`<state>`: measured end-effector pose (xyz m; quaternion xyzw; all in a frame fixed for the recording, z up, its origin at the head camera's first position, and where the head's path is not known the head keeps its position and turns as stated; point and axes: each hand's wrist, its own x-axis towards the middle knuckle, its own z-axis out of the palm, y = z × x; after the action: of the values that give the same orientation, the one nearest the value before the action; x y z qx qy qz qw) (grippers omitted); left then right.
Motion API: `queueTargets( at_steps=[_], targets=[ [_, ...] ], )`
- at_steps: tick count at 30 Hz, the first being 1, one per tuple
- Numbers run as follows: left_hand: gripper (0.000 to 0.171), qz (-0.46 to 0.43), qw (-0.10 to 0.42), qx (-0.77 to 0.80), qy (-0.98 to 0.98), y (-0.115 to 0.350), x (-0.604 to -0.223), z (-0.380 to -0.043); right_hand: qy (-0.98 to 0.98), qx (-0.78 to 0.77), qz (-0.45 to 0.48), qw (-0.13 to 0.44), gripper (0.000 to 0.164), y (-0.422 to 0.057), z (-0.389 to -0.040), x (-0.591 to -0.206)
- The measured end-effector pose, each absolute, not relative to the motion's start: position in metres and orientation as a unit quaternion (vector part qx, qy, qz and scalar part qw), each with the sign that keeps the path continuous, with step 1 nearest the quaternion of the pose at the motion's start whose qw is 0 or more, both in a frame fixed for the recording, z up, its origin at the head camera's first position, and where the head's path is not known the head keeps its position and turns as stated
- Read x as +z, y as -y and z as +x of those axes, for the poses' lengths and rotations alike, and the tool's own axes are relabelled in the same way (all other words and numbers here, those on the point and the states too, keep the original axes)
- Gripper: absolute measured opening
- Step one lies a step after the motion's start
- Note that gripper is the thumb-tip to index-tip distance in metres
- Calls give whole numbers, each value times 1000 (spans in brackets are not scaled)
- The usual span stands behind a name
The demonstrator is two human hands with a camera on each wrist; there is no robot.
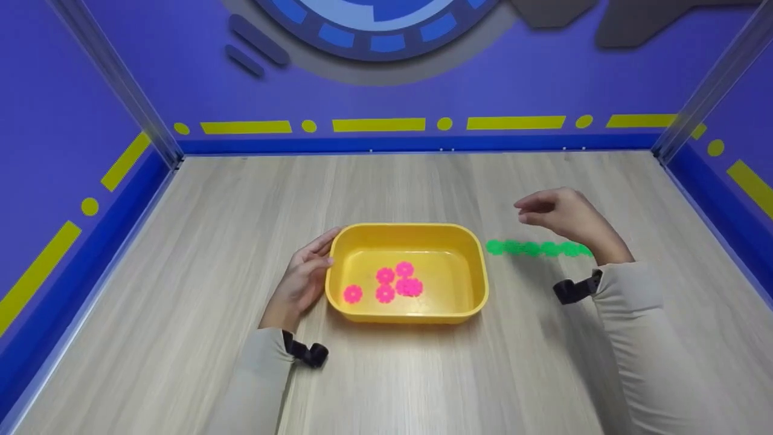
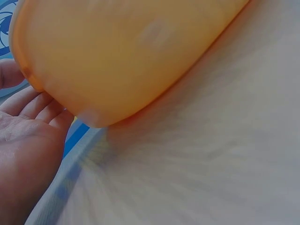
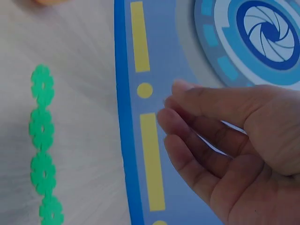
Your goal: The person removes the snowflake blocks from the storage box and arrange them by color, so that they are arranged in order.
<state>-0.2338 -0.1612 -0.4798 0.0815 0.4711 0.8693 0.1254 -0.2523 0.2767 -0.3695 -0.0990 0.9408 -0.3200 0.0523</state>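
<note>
Left hand [image 1: 300,279] gripping yellow tub [image 1: 445,277] by its left end, right hand [image 1: 567,214] relaxed near green chain [image 1: 531,249]

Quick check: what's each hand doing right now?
Left hand: holding the yellow bin at its side.
Right hand: open, fingers loosely curved, holding nothing.

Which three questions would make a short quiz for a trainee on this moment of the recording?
1. Multiple choice: what does the left hand grip?
A: a cup
B: the yellow container
C: nothing

2. True or false: the pink pieces lie inside the container.

3. Fill in the colour: the row of flower-shaped pieces on the table, to the right of the container in the head view, is ____.

Key: 1: B. 2: True. 3: green.
</note>
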Motion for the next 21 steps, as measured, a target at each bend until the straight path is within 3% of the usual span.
queueTargets(
  at_steps=[10, 21],
  targets=[
    [62, 79, 125, 868, -474, 161, -479, -234, -917, -338, -173, 124, 30, -236, -258, -360],
    [63, 76, 125, 860, -489, 162, -481, -235, -899, -303, -275, 157, 30, -198, -266, -363]
  ],
)
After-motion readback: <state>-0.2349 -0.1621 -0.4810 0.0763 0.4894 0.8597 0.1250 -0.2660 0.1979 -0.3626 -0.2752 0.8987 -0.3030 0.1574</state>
